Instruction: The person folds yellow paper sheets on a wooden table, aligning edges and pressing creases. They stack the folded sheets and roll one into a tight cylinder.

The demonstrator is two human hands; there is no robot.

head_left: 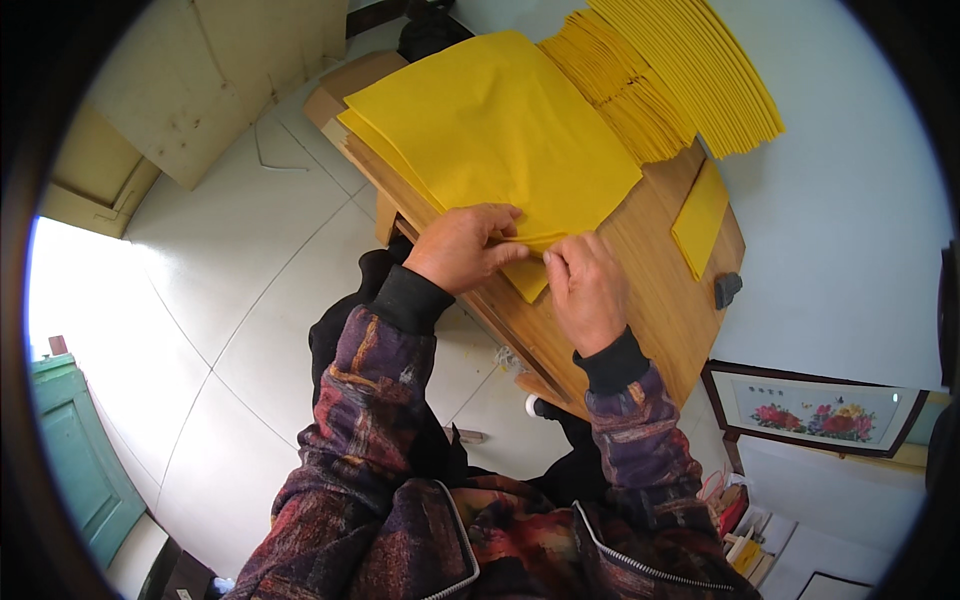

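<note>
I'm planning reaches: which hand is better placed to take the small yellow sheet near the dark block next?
Likely the right hand: nearer the small yellow sheet; the left hand is farther away. Both touch the large sheet.

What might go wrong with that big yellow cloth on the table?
First, the big yellow cloth is bunched where the left hand and right hand pinch it, so a crease might come out crooked. Second, it lies along the edge of the wooden table, so a tug could pull it off. Third, the folded yellow pieces sit close behind it and might spill if bumped.
</note>
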